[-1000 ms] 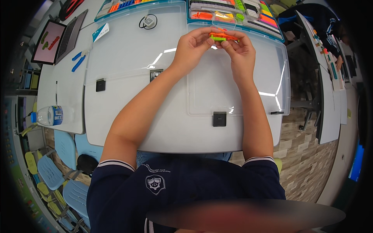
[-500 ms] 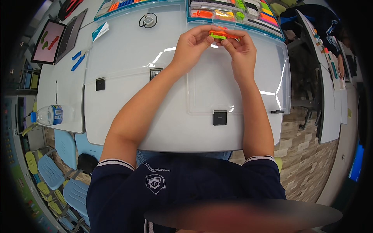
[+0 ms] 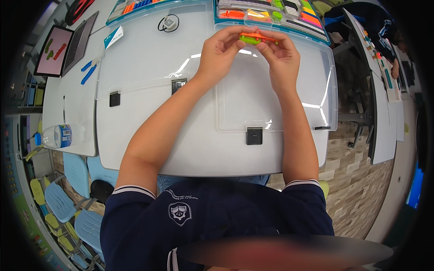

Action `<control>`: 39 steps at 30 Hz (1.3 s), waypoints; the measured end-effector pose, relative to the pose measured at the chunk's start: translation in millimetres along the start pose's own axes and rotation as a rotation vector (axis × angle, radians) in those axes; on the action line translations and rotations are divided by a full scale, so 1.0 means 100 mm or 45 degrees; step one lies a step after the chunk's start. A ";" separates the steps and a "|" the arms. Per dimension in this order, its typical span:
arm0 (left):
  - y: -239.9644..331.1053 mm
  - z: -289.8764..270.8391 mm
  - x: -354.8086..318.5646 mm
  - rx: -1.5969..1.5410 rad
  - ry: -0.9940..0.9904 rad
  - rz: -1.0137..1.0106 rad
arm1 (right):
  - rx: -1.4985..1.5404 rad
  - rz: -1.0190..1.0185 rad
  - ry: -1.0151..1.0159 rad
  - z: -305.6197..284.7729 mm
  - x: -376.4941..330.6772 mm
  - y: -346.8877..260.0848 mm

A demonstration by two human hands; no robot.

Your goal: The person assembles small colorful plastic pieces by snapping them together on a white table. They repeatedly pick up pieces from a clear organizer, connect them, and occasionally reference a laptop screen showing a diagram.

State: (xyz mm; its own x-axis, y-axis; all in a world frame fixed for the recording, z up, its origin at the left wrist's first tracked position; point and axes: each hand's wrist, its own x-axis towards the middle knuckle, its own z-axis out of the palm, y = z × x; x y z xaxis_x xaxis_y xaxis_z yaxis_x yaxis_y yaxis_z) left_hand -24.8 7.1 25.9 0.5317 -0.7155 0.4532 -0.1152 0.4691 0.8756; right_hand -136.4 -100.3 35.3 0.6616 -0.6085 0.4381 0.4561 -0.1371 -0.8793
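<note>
Cases of coloured parts beyond a small orange-and-green piece (image 3: 250, 38)

Two teal-edged cases stand open at the far side of the white counter (image 3: 208, 153). The right case (image 3: 312, 38) is sectioned and holds orange, yellow, green, white and pink parts, plus long grey strips; in the left case (image 3: 118, 19), orange and blue parts show before the view cuts off. Their clear lids (image 3: 248, 90) lie spread toward the person, fitted with black latches (image 3: 254, 136).

Above the right lid, just short of the right case, the piece is held up between both hands. It is short and slim, bright orange along the top, yellow-green underneath. The left hand (image 3: 220, 50) pinches its left end between thumb and fingers; the right hand (image 3: 283, 56) grips the other, fingertips partly covering it.
</note>
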 end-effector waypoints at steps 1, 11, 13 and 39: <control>0.00 0.00 0.00 0.016 0.000 0.001 | -0.015 -0.002 0.007 0.00 0.00 0.00; 0.00 0.05 -0.03 -0.182 0.172 -0.305 | -0.012 0.051 0.123 0.01 0.00 -0.01; -0.01 0.06 -0.04 -0.228 0.210 -0.316 | -0.035 0.059 0.126 0.02 0.00 0.00; -0.03 -0.04 0.01 -0.297 0.330 -0.256 | -0.718 -0.292 -0.015 0.04 -0.02 0.02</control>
State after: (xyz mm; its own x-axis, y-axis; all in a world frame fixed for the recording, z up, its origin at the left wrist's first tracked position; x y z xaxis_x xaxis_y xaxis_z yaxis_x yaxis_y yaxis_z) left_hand -20.4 6.7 23.3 0.7218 -0.6644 0.1936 0.1901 0.4594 0.8677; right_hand -134.2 -96.6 33.8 0.5919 -0.5062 0.6273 0.2045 -0.6584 -0.7243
